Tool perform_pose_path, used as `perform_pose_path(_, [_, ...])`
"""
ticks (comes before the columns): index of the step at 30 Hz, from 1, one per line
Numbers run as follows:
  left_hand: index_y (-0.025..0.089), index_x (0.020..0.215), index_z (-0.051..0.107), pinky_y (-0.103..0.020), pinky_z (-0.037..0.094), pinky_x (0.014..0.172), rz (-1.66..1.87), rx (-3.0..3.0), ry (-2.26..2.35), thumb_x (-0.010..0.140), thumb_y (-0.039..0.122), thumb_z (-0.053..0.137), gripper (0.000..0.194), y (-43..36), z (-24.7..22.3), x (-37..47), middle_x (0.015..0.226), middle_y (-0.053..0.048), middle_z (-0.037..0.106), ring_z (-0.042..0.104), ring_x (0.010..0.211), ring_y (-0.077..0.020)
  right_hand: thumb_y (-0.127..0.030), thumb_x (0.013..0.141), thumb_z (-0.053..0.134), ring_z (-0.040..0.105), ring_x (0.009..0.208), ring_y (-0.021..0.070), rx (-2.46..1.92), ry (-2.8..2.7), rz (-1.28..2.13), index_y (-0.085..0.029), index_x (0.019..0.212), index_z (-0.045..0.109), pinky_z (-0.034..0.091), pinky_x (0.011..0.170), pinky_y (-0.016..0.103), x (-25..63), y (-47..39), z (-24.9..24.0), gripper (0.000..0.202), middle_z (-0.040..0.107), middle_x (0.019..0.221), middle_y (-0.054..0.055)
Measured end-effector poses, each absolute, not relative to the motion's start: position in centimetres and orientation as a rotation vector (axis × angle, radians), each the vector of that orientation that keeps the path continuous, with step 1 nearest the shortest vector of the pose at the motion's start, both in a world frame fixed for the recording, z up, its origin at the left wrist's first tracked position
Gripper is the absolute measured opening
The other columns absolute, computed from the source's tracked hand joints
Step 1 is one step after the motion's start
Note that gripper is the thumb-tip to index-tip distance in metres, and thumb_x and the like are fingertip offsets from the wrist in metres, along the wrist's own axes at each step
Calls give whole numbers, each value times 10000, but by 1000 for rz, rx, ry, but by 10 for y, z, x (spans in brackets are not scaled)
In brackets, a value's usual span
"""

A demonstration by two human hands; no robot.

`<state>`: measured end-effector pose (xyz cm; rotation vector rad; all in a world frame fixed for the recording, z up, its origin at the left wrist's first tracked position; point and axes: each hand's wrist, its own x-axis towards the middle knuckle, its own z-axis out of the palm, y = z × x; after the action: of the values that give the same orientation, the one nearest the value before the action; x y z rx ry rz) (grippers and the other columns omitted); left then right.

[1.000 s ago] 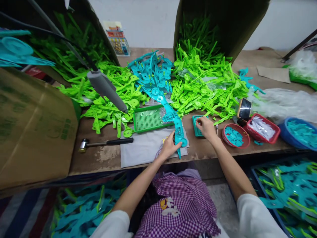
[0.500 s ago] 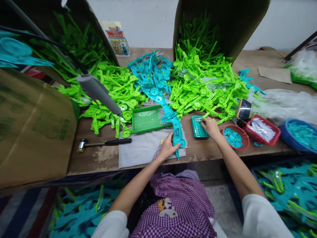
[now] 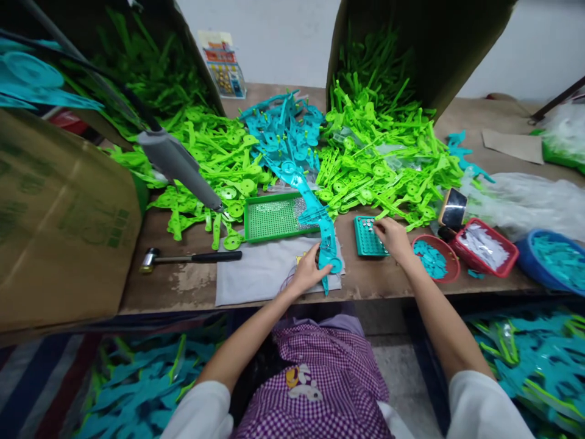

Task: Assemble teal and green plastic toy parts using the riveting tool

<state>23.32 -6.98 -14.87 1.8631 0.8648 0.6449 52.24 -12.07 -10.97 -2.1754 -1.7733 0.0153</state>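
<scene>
My left hand (image 3: 309, 269) grips the near end of a long teal plastic part (image 3: 326, 235), with the thumb over its round disc. The part slants away over the corner of a green perforated tray (image 3: 269, 235) with small silver pieces at its right end, and over a grey cloth (image 3: 256, 277). My right hand (image 3: 393, 236) is at the right edge of a small dark-green tray (image 3: 365, 241) with rows of holes and several small round silvery discs at its far end. Its fingertips are pinched together; what they hold, if anything, is too small to make out.
A hammer (image 3: 192, 258) lies left of the cloth, below a hanging grey power screwdriver (image 3: 180, 167). Behind are heaps of lime-green parts (image 3: 384, 158) and teal parts (image 3: 283, 131). To the right stand a red bowl (image 3: 450, 271), a red basket (image 3: 505, 268) and a blue basin (image 3: 532, 268).
The view has shifted slightly. My right hand has drawn a little toward the tray's right edge. My left hand keeps its hold on the teal part.
</scene>
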Motion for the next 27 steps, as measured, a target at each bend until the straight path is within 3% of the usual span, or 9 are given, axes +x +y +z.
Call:
perform_pose_path(11, [166,1355,456,-356,516,820,663,1876,854,746,306,691,668,-70,-149,233,1091,-84,664,639,884,-232,-205,783,574,645,723,212,-2251,-1735,132,-176,789,682,439,665,290,530,-105,-103,111,710,765,64])
perform_pose_path(18, [174,1332,470,-339,513,820,656,1845,806,738,271,682,638,-71,-142,232,1052,-65,669,639,865,-221,-300,903,483,623,780,155,-1885,-1890,167,-195,951,662,461,729,246,435,-111,-87,213,673,873,50])
perform_pose_path(23, [146,1355,440,-337,520,778,655,1839,818,729,269,679,681,-71,-144,233,1017,-77,665,632,802,-208,-228,917,460,623,825,178,-1837,-2091,174,-202,952,663,453,726,265,405,-96,-86,207,658,895,67])
perform_pose_path(27, [136,1351,437,-323,516,728,662,1839,824,725,276,683,687,-71,-145,233,1013,-80,657,614,744,-187,-269,931,462,634,858,206,-1794,-1965,176,-197,997,647,477,745,305,407,-107,-92,210,667,919,83])
